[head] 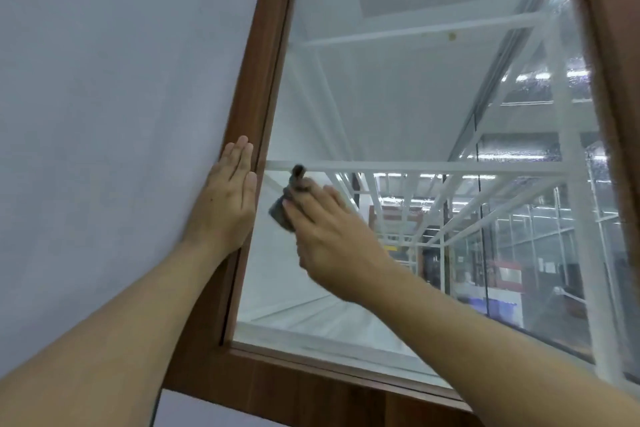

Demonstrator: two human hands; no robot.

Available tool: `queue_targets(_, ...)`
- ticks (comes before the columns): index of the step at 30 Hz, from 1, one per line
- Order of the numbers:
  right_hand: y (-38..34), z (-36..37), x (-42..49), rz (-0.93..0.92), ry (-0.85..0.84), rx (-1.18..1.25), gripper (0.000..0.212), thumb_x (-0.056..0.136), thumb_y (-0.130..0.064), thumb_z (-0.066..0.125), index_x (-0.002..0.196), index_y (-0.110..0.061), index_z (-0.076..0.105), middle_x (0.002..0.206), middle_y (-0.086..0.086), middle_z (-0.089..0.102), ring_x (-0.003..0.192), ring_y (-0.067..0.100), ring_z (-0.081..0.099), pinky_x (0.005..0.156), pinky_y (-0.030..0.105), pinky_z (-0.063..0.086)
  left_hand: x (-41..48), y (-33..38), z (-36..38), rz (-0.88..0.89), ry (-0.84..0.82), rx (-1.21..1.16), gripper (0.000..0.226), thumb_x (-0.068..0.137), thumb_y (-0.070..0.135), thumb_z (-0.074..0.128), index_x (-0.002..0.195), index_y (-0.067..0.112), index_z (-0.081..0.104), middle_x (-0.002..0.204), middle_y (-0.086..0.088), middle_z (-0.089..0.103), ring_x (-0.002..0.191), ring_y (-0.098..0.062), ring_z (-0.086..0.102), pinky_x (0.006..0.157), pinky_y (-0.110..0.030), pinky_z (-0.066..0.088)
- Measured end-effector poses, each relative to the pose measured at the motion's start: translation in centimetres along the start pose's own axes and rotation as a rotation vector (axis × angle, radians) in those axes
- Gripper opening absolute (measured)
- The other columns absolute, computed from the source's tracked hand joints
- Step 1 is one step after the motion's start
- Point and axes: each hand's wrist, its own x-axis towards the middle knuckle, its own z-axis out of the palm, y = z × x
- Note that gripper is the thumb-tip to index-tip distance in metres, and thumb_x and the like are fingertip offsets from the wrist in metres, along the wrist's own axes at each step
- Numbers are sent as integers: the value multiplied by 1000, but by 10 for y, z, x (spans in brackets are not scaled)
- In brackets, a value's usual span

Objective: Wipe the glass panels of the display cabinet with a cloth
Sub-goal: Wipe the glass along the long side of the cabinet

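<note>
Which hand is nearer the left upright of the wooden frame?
Left. The left hand rests flat on the left upright of the wooden frame; the right hand holds the cloth against the glass panel, just inside that upright.

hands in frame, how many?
2. Left hand lies flat on the left side of the wooden frame; right hand holds the grey cloth against the glass panel.

You've got a plain pale grey wall (104,80) filling your left side. Far right, in the background, white metal racks (554,218) stand in rows, with bright strip lights (429,176) above them. Low down there you see a red panel (507,274) and blue bins (498,305), both small and blurry.
</note>
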Motion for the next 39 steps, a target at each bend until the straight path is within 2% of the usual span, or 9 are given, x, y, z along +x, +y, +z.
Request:
queue_targets(3, 0, -14, -67, -258, -102, -3, 60, 97, -24, 43, 154, -10, 34, 162, 10, 31, 154, 28, 18, 125, 46, 20, 1, -1, -5, -39, 22, -54, 55, 108, 30, 18, 159, 10, 21, 168, 1, 15, 153, -5, 8, 122, -15, 1)
queue_targets(6, 49, -24, -62, -46, 12, -42, 59, 94, -25, 39, 149, -3, 43, 157, 15, 39, 150, 32, 27, 121, 49, 30, -3, 27, 4, -14, 69, -106, 57, 105, 28, 18, 159, 10, 22, 167, 2, 17, 155, -8, 11, 127, -28, 7)
queue_targets(9, 63, -29, -2, 297, 164, 4, 55, 97, -20, 37, 146, 2, 43, 154, 21, 41, 148, 36, 30, 118, 51, 30, -11, 58, 27, -19, 61, -242, 57, 104, 28, 20, 159, 12, 23, 167, 5, 18, 154, -3, 9, 125, -22, 1)
queue_targets(16, 16, -19, -83, -26, 13, -13, 56, 99, -24, 45, 151, -4, 40, 160, 13, 35, 153, 28, 20, 123, 45, 27, -18, 57, 42, -11, 65, -193, 56, 106, 33, 15, 161, 20, 15, 168, 13, 7, 152, 5, -3, 124, -20, -4)
queue_targets(23, 33, -13, -2, 288, 180, 19, 54, 98, -21, 38, 146, 2, 43, 155, 21, 39, 149, 34, 27, 118, 51, 30, -18, 56, 41, -14, 65, -150, 56, 106, 33, 16, 160, 20, 13, 168, 12, 6, 153, 3, -4, 126, -23, -3)
queue_targets(28, 14, -15, -79, -68, 17, -1, 53, 100, -22, 44, 148, -2, 44, 157, 16, 40, 151, 30, 27, 122, 47, 28, -19, 57, 41, 1, 60, -158, 57, 105, 34, 16, 160, 20, 13, 168, 11, 6, 153, 3, -4, 126, -23, -2)
queue_targets(34, 58, -26, 19, 333, 213, 5, 51, 96, -19, 40, 141, 2, 50, 147, 21, 48, 143, 36, 36, 117, 51, 30, -18, 56, 42, -5, 76, -152, 56, 106, 33, 17, 160, 19, 15, 168, 10, 8, 153, 3, -3, 127, -27, 1)
queue_targets(37, 29, -17, -34, -38, 66, 9, 50, 95, -14, 46, 143, -3, 48, 149, 16, 47, 142, 35, 38, 118, 48, 29, -17, 55, 42, -1, 76, -144, 56, 106, 31, 19, 160, 17, 18, 168, 9, 11, 154, 0, 1, 128, -30, 4)
queue_targets(39, 28, -29, -92, -230, -92, -48, 55, 98, -21, 44, 151, -8, 40, 159, 10, 37, 151, 27, 25, 123, 44, 23, -18, 54, 42, -5, 68, -144, 56, 106, 32, 18, 160, 18, 17, 168, 9, 10, 154, -1, 0, 128, -31, 3)
